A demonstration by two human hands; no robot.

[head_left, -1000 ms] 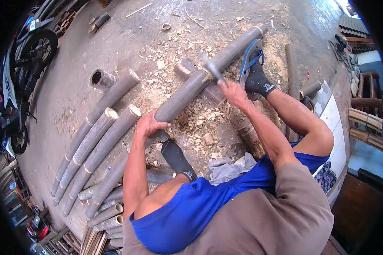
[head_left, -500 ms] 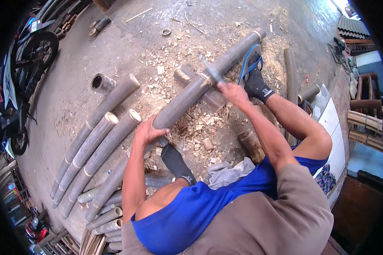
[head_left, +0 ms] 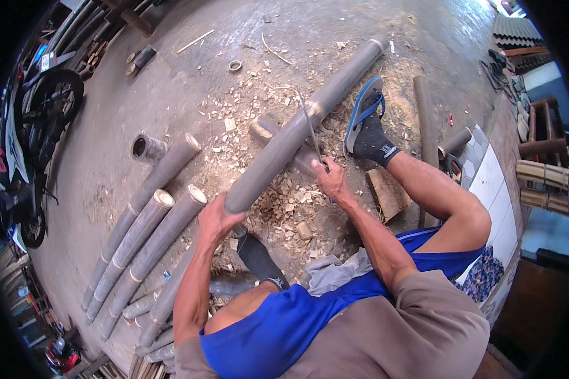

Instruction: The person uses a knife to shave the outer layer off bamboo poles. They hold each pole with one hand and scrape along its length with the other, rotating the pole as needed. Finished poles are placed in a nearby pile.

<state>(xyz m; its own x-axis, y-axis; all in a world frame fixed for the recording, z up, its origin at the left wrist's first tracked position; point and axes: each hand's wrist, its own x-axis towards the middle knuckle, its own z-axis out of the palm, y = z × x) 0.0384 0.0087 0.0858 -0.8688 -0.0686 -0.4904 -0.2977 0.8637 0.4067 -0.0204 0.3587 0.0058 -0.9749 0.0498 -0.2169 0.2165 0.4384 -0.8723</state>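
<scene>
A long grey-brown bamboo pole [head_left: 272, 151] lies slantwise in front of me across a shorter bamboo piece [head_left: 261, 129]. My left hand [head_left: 219, 216] is wrapped round the pole's near end. In my right hand [head_left: 330, 177] is a machete, its narrow blade [head_left: 312, 128] seen nearly edge-on over the pole's right side; whether it touches the pole I cannot tell. A pale, scraped patch [head_left: 317, 108] shows on the pole just beyond the blade. My sandalled right foot [head_left: 368, 123] is beside the pole's far half.
Wood chips [head_left: 278, 205] cover the floor around the pole. Several bamboo poles [head_left: 142, 224] lie at the left, near a short hollow piece [head_left: 148, 148]. Another pole [head_left: 427, 126] and a split block [head_left: 387, 192] are at the right. A motorcycle [head_left: 35, 126] stands far left.
The blurred blade at the pole's notch now shows as a thin line across its side. My right hand has moved lower and slightly left. The pole's pale patch looks different; the view has shifted slightly.
</scene>
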